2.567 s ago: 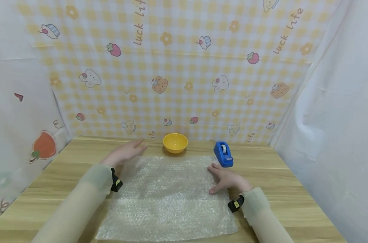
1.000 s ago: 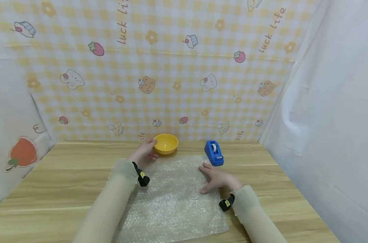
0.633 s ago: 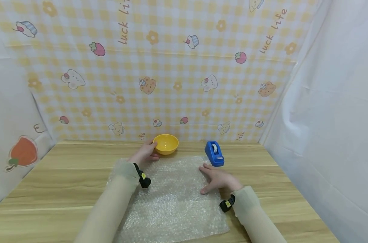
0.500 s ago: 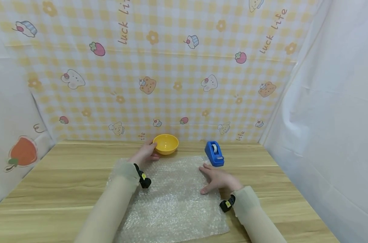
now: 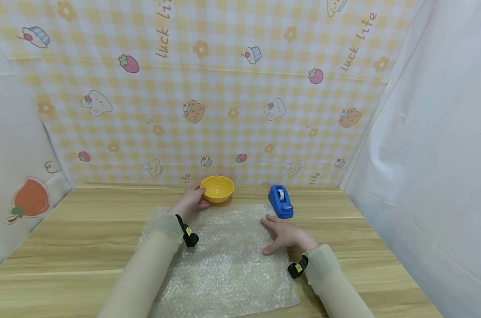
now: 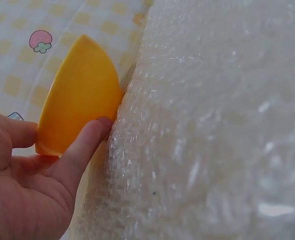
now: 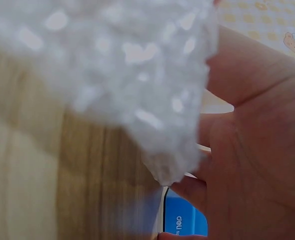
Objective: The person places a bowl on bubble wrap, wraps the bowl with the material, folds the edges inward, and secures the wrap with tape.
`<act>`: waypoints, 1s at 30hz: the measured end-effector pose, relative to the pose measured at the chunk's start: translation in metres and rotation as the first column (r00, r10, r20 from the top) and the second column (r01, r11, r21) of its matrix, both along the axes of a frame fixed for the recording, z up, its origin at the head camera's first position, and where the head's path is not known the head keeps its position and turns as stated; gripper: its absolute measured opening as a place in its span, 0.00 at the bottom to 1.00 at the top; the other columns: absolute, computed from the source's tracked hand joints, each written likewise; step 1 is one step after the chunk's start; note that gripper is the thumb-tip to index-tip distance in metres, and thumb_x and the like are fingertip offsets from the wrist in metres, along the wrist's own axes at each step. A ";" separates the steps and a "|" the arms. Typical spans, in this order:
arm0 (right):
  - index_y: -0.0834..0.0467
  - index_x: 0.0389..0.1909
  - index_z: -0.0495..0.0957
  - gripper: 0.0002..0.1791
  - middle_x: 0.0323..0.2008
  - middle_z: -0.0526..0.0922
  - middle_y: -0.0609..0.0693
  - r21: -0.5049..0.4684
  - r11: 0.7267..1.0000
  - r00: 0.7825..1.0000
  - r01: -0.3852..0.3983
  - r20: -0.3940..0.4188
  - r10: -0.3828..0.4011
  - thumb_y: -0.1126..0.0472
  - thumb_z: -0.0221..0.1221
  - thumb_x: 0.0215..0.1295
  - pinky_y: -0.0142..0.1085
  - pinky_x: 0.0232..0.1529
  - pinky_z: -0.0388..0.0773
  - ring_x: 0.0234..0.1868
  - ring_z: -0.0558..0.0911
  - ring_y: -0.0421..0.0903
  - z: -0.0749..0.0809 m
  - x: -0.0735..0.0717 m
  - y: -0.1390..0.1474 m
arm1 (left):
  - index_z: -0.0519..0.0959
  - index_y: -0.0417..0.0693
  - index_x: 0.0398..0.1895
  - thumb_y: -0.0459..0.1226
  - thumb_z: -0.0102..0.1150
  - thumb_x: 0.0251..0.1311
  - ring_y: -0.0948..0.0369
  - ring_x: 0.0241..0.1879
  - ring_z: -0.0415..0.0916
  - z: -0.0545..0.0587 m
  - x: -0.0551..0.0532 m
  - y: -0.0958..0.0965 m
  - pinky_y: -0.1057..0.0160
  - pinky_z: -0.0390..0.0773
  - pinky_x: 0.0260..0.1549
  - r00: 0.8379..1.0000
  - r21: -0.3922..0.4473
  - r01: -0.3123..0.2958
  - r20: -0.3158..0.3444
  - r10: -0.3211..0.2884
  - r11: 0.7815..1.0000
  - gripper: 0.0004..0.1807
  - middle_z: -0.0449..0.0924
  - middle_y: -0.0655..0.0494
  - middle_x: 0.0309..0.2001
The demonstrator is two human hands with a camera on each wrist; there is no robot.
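A yellow bowl [image 5: 217,189] stands upright at the back of the table, just behind a sheet of bubble wrap [image 5: 224,260] lying flat. My left hand [image 5: 189,201] holds the bowl's left side, thumb at the rim and fingers low against the outside. The left wrist view shows this grip on the bowl [image 6: 80,97] close up, beside the wrap's edge. With fingers spread, my right hand [image 5: 286,234] rests on the right edge of the wrap. In the right wrist view, the wrap [image 7: 137,75] hides some of its fingertips.
A blue tape dispenser [image 5: 281,202] with a roll of tape stands just beyond my right fingertips. The wooden table [image 5: 65,247] ends at a checked cloth backdrop [image 5: 232,88]. White cloth [image 5: 435,154] hangs on the right.
Since the earliest frame, my left hand has moved right and taken hold of the bowl's side. My right hand stays on the wrap. Over the last second almost nothing moves.
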State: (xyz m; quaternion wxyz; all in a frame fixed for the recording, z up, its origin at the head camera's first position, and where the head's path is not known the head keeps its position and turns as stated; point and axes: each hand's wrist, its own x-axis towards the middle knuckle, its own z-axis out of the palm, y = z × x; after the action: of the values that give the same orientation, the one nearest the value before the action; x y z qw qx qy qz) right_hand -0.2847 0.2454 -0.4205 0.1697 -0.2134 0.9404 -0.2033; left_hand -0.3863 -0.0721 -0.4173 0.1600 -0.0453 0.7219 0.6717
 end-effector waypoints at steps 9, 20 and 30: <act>0.60 0.73 0.57 0.56 0.74 0.51 0.62 -0.001 1.000 1.000 -0.019 -0.025 0.019 0.43 0.73 0.48 0.59 0.68 0.54 0.73 0.51 0.60 0.001 0.000 -0.003 | 0.49 0.45 0.76 0.40 0.35 0.77 0.54 0.43 0.75 0.005 0.005 -0.005 0.60 0.80 0.48 1.000 -0.003 -0.019 -0.011 0.019 1.000 0.28 0.66 0.39 0.62; 0.58 0.73 0.57 0.55 0.74 0.51 0.61 -0.019 1.000 1.000 -0.013 -0.012 0.013 0.43 0.73 0.48 0.59 0.68 0.54 0.73 0.51 0.59 0.000 0.001 -0.004 | 0.52 0.37 0.74 0.38 0.36 0.76 0.53 0.41 0.76 0.021 0.006 -0.006 0.58 0.80 0.47 0.992 -0.059 0.006 -0.127 -0.014 0.998 0.27 0.65 0.37 0.63; 0.59 0.73 0.59 0.55 0.74 0.52 0.61 -0.028 1.000 1.000 0.000 -0.016 -0.001 0.43 0.73 0.47 0.60 0.67 0.54 0.73 0.52 0.60 -0.003 0.002 0.003 | 0.56 0.35 0.72 0.36 0.37 0.75 0.51 0.40 0.80 0.034 0.017 -0.009 0.56 0.80 0.47 0.979 -0.074 0.068 -0.186 -0.081 0.995 0.25 0.62 0.36 0.66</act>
State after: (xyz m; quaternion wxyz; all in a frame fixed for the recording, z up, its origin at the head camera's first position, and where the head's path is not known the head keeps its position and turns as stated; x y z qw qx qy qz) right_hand -0.2831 0.2480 -0.4231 0.1592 -0.2171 0.9388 -0.2148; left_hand -0.3688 -0.0809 -0.3836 0.1142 0.0403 0.7573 0.6418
